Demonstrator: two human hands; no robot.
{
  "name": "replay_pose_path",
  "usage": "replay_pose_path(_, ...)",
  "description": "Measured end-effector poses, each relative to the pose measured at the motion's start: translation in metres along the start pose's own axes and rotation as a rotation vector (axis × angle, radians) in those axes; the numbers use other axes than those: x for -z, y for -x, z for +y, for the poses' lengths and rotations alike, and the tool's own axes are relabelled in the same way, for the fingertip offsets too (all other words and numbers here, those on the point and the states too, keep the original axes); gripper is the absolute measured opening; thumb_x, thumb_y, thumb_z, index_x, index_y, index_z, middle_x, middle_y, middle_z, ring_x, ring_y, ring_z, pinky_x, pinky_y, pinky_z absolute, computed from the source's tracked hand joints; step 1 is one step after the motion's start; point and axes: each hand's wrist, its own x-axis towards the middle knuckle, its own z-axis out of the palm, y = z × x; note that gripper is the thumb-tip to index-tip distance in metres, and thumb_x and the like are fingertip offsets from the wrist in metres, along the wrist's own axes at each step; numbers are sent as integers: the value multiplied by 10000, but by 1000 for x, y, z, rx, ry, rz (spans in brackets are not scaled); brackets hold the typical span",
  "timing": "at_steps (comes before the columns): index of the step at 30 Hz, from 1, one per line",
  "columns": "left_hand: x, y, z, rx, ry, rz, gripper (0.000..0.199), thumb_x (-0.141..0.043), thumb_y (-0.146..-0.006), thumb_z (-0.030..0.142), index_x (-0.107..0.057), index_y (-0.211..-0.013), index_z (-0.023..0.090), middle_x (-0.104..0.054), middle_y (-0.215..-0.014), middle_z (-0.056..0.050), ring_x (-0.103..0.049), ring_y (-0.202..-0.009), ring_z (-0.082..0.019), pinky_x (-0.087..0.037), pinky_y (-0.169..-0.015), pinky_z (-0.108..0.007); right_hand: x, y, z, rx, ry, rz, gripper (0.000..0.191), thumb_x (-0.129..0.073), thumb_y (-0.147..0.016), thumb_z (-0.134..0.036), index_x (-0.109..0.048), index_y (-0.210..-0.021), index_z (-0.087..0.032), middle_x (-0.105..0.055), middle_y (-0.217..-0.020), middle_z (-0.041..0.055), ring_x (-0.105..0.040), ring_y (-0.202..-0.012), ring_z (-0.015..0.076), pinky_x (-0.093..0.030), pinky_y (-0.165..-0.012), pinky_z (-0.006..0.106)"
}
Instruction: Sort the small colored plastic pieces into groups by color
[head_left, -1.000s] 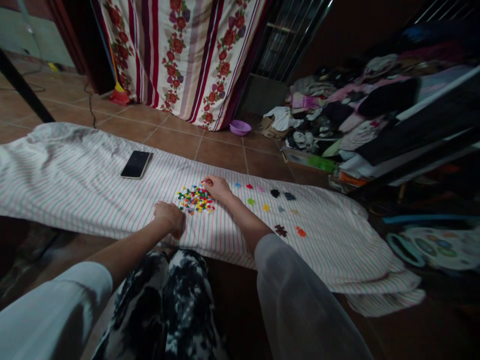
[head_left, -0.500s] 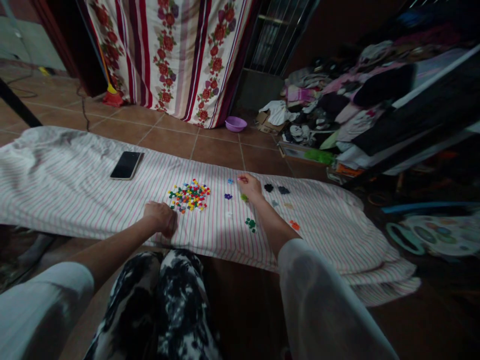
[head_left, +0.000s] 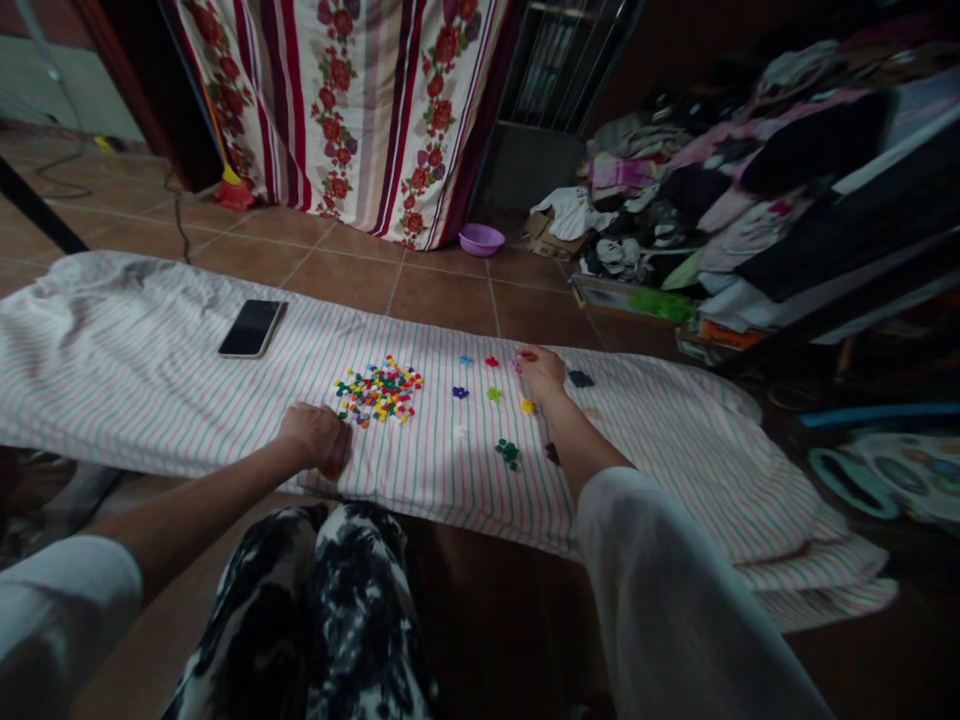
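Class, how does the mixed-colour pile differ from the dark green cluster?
The mixed-colour pile shows many colours; the dark green cluster shows one. The mixed-colour pile spreads wide; the dark green cluster is much smaller. Both consist of small pieces on the striped cloth.

Right hand (head_left: 541, 370): anything between the fingertips is too small to tell. Brown pieces (head_left: 553, 454): partly hidden by the right forearm (head_left: 576, 432). Left hand (head_left: 311, 435): underside hidden; contents, if any, cannot be determined. Heap (head_left: 379, 392): single pieces too small to make out in shape. Curtain (head_left: 375, 120): cut off by the top edge. Cloth (head_left: 172, 390): cut off at left. Trousers (head_left: 360, 600): cut off at bottom. Clothes (head_left: 720, 180): dim, blurred, individual garments largely indistinct.
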Motion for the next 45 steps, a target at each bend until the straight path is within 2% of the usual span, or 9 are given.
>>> replay_pose_path(3, 1, 1, 0, -5, 4, 2, 643, -669, -646, 309, -550, -1214, 33, -643, -1132, -291, -630, -1085, -345, -493, -856, -382, -4, 0, -2, -84, 60, -2, 315, -516, -764, -142, -731, -986, -204, -737, -979, 64, -669, -929, 212, -484, -824, 293)
replay_pose_path(8, 4, 2, 2, 2, 5, -14, 709, -705, -580, 304, -552, -1211, 16, -623, -1151, -320, -606, -1113, -383, -486, -865, -395, -10, 1, 0, -35, 120, 6, 298, -517, -800, -173, -729, -1004, -220, -737, -991, 58, -662, -936, 213, -481, -840, 304)
replay_pose_path(15, 5, 1, 4, 8, 8, -14, 630, -675, -632, 263, -562, -1188, -11, -622, -1143, -326, -607, -1116, -370, -483, -882, -384, -17, 2, 5, 1, 132, -9, 323, -487, -826, -177, -725, -1044, -186, -730, -1034, 88, -657, -962, 205, -476, -883, 293)
replay_pose_path(19, 2, -1, 2, -2, 3, -15, 711, -734, -585, 311, -559, -1206, 9, -629, -1136, -313, -596, -1128, -384, -481, -894, -400, -14, 3, 2, -8, 137, -38, 357, -464, -824, -146, -728, -1061, -177, -725, -1064, 93, -652, -1012, 217, -470, -928, 315)
replay_pose_path(24, 0, -3, 1, 3, 35, 6, 779, -766, -545, 336, -554, -1205, -20, -615, -1134, -343, -591, -1126, -406, -486, -871, -400, -10, 6, 2, -16, 127, -39, 396, -423, -826, -120, -723, -1078, -175, -722, -1078, 93, -650, -1035, 222, -469, -934, 316)
replay_pose_path(30, -1, -2, 1, -1, 32, 13, 631, -660, -653, 324, -567, -1198, 20, -636, -1123, -314, -612, -1105, -377, -479, -874, -410, -11, 4, 6, -20, 105, -34, 402, -429, -803, -111, -730, -1060, -181, -724, -1072, 101, -655, -1028, 223, -470, -929, 310)
replay_pose_path(34, 0, -1, 1, 7, 47, 8, 720, -708, -561, 309, -558, -1214, 43, -639, -1121, -305, -614, -1093, -395, -493, -836, -413, -12, 0, 10, -19, 62, -52, 435, -425, -770, -89, -720, -1074, -188, -729, -1066, 87, -653, -1040, 209, -477, -932, 319)
replay_pose_path(45, 0, -2, 1, -24, 69, 14, 663, -735, -512, 295, -608, -1128, 85, -661, -1080, -265, -610, -1084, -391, -483, -859, -435, -7, 2, 10, -41, -10, -112, 498, -423, -758, -62, -671, -1175, -171, -691, -1184, 86, -620, -1128, 194, -453, -972, 298)
